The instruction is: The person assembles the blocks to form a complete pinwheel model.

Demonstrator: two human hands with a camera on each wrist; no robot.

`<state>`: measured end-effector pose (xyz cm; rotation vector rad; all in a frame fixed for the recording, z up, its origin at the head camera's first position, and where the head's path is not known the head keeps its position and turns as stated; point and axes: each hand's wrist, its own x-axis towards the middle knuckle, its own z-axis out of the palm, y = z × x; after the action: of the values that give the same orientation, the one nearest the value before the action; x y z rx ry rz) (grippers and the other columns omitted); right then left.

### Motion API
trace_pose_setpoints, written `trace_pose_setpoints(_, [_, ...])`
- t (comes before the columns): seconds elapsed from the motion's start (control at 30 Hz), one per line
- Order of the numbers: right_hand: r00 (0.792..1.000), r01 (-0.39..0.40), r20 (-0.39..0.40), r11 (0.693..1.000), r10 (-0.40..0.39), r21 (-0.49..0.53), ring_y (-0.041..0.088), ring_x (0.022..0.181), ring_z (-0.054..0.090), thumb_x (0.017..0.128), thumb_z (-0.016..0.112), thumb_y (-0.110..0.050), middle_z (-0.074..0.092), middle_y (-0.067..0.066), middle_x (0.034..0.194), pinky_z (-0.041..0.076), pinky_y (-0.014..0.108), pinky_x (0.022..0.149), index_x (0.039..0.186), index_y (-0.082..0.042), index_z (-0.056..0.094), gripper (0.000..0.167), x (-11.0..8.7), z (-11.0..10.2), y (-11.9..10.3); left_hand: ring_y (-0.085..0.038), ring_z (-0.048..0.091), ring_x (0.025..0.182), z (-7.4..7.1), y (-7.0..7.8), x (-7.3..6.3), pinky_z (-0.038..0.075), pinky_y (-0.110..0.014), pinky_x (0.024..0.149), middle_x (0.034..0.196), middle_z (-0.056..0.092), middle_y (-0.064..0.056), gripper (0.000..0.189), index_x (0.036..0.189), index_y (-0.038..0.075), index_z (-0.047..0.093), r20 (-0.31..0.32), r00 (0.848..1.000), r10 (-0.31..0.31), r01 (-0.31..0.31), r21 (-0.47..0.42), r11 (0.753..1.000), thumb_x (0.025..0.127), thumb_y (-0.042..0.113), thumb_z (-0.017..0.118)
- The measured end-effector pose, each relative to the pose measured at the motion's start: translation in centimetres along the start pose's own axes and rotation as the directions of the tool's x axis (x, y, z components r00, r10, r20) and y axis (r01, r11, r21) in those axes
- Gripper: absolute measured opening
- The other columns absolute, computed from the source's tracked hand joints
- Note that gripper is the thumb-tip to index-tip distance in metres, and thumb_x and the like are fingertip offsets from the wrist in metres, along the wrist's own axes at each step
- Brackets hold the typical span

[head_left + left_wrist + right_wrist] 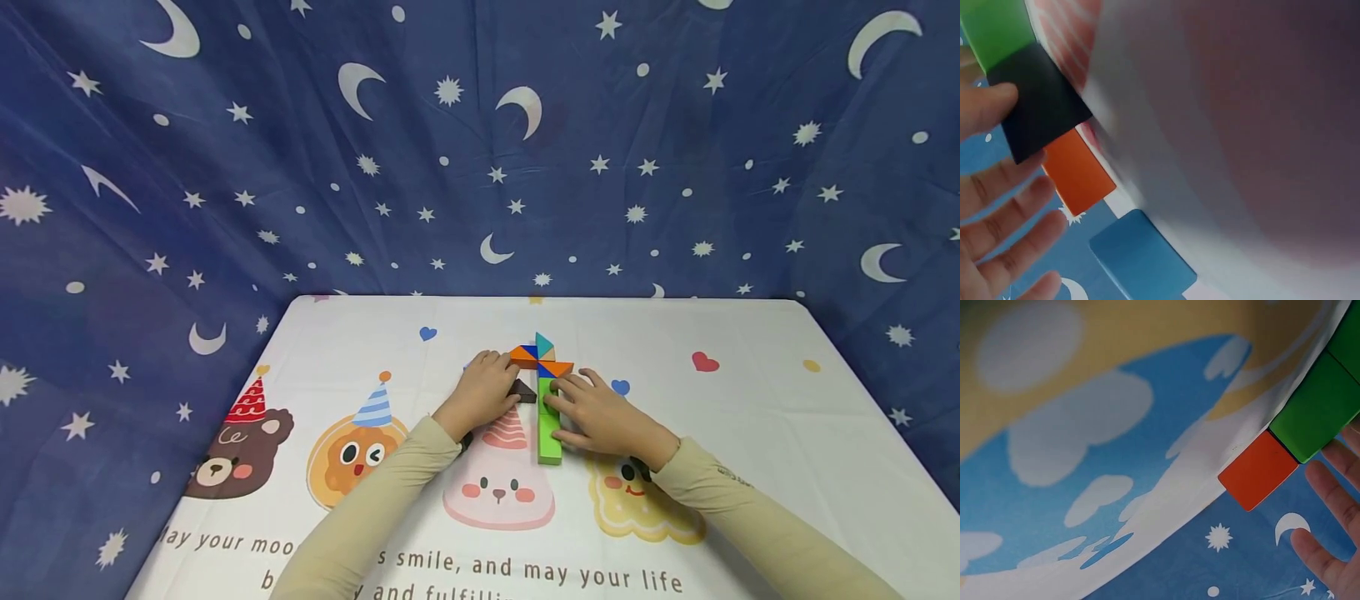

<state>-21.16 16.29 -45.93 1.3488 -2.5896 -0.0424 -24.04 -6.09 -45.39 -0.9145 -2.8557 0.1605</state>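
Note:
Two green blocks (550, 443) lie end to end, forming a strip on the white tablecloth. At its far end sit orange, blue and teal triangular blocks (557, 367) in a pinwheel shape. My left hand (483, 392) pinches a black triangular block (525, 392) just left of the strip. In the left wrist view, the thumb lies on the black block (1038, 103), near a green block (997, 28). My right hand (603, 417) is at the strip's right side, its fingertips touching the green blocks. The right wrist view shows its fairly straight fingers (1335, 494) beside the green.
The white tablecloth (750, 433) carries printed cartoon figures, hearts and lettering. A blue curtain (420, 167) with moons and stars stands behind and to the left. In the left wrist view, an orange block (1079, 172) and a blue block (1141, 256) lie beyond the black one.

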Motion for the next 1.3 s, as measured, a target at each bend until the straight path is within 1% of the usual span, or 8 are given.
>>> trace_pose_setpoints(0.17, [1.0, 0.001, -0.006, 1.0, -0.001, -0.009, 0.029, 0.112, 0.053, 0.087, 0.057, -0.049, 0.057, 0.01, 0.117, 0.039, 0.053, 0.098, 0.12, -0.014, 0.059, 0.049, 0.0, 0.0, 0.0, -0.023, 0.058, 0.103, 0.0, 0.3, -0.2, 0.039, -0.041, 0.105, 0.105, 0.064, -0.005, 0.039, 0.102, 0.009, 0.068, -0.018, 0.998, -0.065, 0.065, 0.01, 0.998, 0.085, 0.044, 0.064])
trace_pose_setpoints(0.23, [1.0, 0.001, -0.006, 1.0, -0.001, -0.008, 0.029, 0.112, 0.053, 0.087, 0.057, -0.049, 0.056, 0.01, 0.118, 0.039, 0.053, 0.098, 0.121, -0.014, 0.059, 0.049, 0.0, 0.0, 0.0, -0.023, 0.058, 0.102, -0.1, 0.5, -0.2, 0.039, -0.041, 0.105, 0.104, 0.064, -0.005, 0.04, 0.099, 0.009, 0.069, -0.022, 0.997, -0.077, 0.078, 0.016, 0.997, 0.085, 0.046, 0.064])
trace_pose_setpoints(0.37, [1.0, 0.004, -0.003, 1.0, -0.004, -0.007, 0.029, 0.112, 0.052, 0.087, 0.057, -0.049, 0.056, 0.01, 0.118, 0.039, 0.053, 0.098, 0.121, -0.014, 0.058, 0.049, 0.0, 0.0, -0.1, -0.023, 0.058, 0.101, -0.2, 0.8, -0.3, 0.039, -0.041, 0.105, 0.102, 0.065, -0.005, 0.04, 0.092, 0.009, 0.072, -0.026, 0.997, -0.068, 0.068, 0.006, 0.998, 0.086, 0.048, 0.061])
trace_pose_setpoints(0.53, [1.0, 0.005, -0.008, 1.0, -0.006, -0.009, 0.029, 0.113, 0.052, 0.087, 0.057, -0.049, 0.056, 0.01, 0.118, 0.039, 0.053, 0.098, 0.121, -0.014, 0.058, 0.049, -0.1, 0.0, -0.1, -0.021, 0.059, 0.098, -0.3, 1.2, -0.6, 0.042, -0.039, 0.102, 0.098, 0.064, -0.004, 0.034, 0.086, 0.011, 0.072, -0.05, 0.998, -0.024, 0.022, -0.031, 0.999, 0.089, 0.042, 0.058])
trace_pose_setpoints(0.7, [1.0, 0.011, -0.019, 1.0, -0.011, -0.016, 0.029, 0.111, 0.053, 0.087, 0.058, -0.049, 0.056, 0.01, 0.117, 0.039, 0.053, 0.098, 0.119, -0.014, 0.059, 0.048, -0.1, 0.0, 0.0, -0.02, 0.059, 0.095, -0.1, 1.3, -0.8, 0.044, -0.037, 0.098, 0.096, 0.063, -0.003, 0.026, 0.092, 0.014, 0.071, -0.055, 0.998, 0.011, -0.014, -0.054, 0.998, 0.088, 0.036, 0.059])
trace_pose_setpoints(1.1, [1.0, 0.006, -0.011, 1.0, -0.006, -0.013, 0.029, 0.112, 0.052, 0.087, 0.057, -0.05, 0.056, 0.009, 0.117, 0.039, 0.053, 0.098, 0.119, -0.015, 0.058, 0.048, 0.0, 0.2, 0.0, -0.023, 0.057, 0.1, 0.1, 1.1, -0.6, 0.042, -0.039, 0.1, 0.104, 0.063, -0.006, 0.028, 0.111, 0.015, 0.066, -0.015, 0.999, -0.032, 0.031, -0.078, 0.996, 0.089, 0.031, 0.059])
trace_pose_setpoints(1.23, [1.0, 0.005, -0.019, 1.0, -0.005, -0.011, 0.03, 0.112, 0.052, 0.087, 0.057, -0.049, 0.056, 0.01, 0.118, 0.039, 0.053, 0.098, 0.119, -0.015, 0.058, 0.047, 0.0, 0.3, 0.0, -0.023, 0.058, 0.1, 0.2, 1.0, -0.5, 0.043, -0.039, 0.099, 0.104, 0.063, -0.006, 0.029, 0.112, 0.014, 0.065, -0.019, 0.999, -0.031, 0.03, -0.082, 0.996, 0.088, 0.03, 0.06])
trace_pose_setpoints(1.3, [1.0, 0.009, -0.027, 1.0, -0.009, -0.011, 0.03, 0.112, 0.052, 0.087, 0.058, -0.049, 0.056, 0.01, 0.117, 0.039, 0.052, 0.097, 0.119, -0.015, 0.059, 0.047, 0.0, 0.3, 0.0, -0.023, 0.058, 0.098, 0.2, 0.8, -0.6, 0.043, -0.038, 0.098, 0.103, 0.064, -0.006, 0.028, 0.111, 0.013, 0.065, -0.04, 0.999, -0.029, 0.026, -0.082, 0.996, 0.089, 0.03, 0.06])
